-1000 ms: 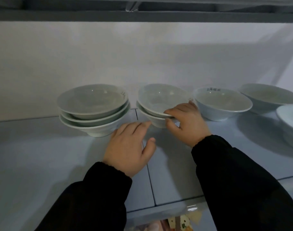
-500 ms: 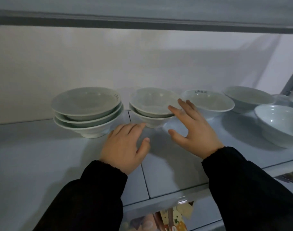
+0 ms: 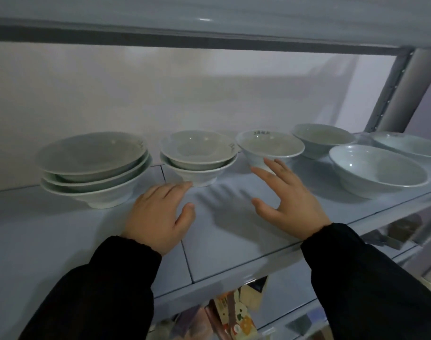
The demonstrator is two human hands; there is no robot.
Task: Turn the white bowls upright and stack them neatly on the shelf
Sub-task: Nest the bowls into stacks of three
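On the pale shelf (image 3: 62, 231) stand upright white bowls. At the left is a stack of three bowls (image 3: 91, 168); beside it is a stack of two bowls (image 3: 198, 157). A single bowl (image 3: 269, 146) with dark lettering inside its rim stands right of that stack. My left hand (image 3: 160, 214) rests flat on the shelf, fingertips at the foot of the two-bowl stack. My right hand (image 3: 288, 200) hovers open, fingers spread, its fingertips in front of the single bowl's base. Neither hand holds anything.
Three more upright white bowls stand at the right: one at the back (image 3: 322, 139), one large near the front edge (image 3: 379, 170), one at the far right (image 3: 408, 143). A grey upright post (image 3: 393, 89) bounds the shelf. Packaged goods (image 3: 236, 315) lie on the lower shelf.
My right hand let go of the two-bowl stack's rim, opened, and moved right toward the single bowl. The left hand stayed flat on the shelf. The view shifted to the right.
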